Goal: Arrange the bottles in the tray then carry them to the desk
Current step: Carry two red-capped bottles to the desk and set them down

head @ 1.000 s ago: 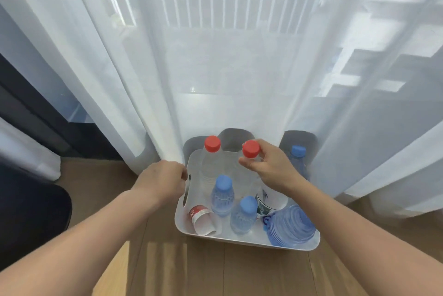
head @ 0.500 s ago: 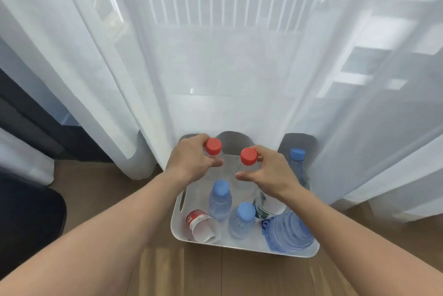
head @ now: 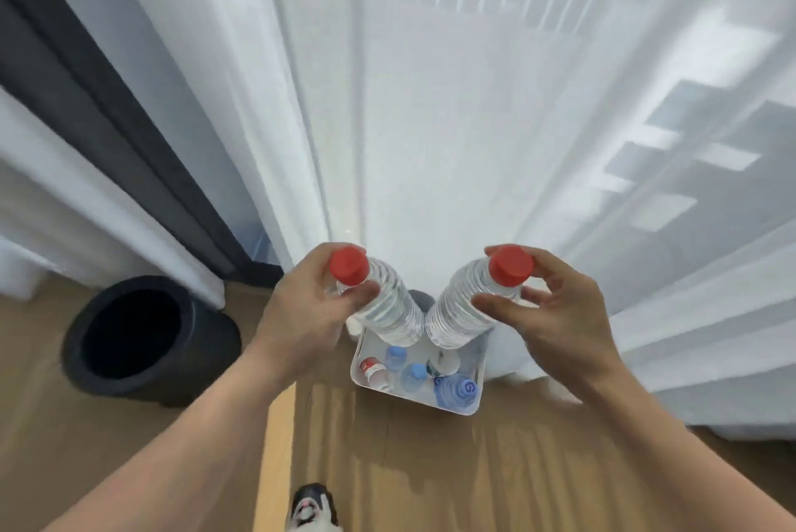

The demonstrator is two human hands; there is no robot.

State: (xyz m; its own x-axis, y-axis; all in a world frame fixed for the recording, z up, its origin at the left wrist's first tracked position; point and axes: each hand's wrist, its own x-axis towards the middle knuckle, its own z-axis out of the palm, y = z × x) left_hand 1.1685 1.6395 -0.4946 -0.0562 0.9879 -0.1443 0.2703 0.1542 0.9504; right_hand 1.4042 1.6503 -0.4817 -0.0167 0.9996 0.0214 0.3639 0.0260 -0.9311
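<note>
My left hand (head: 308, 316) grips the neck of a clear red-capped bottle (head: 379, 303), held high above the floor. My right hand (head: 555, 316) grips a second clear red-capped bottle (head: 465, 309) the same way. Both bottles tilt inward, their bases close together over the white tray (head: 430, 400). The tray stands on the wooden floor by the curtain. Inside it are two small blue-capped bottles (head: 414, 374), a red-labelled bottle (head: 374, 370) lying down, a white-capped bottle (head: 443, 365) and a large blue bottle (head: 458, 391).
A black round bin (head: 142, 342) stands on the floor to the left of the tray. Sheer white curtains (head: 430, 122) hang behind and to the right. A dark window frame (head: 107, 122) runs along the left. A shoe tip (head: 312, 508) shows at the bottom edge.
Both hands have lifted the two red-capped bottles out of the tray and up high. The view has risen, so the tray looks small and far below, and the bin is now in sight.
</note>
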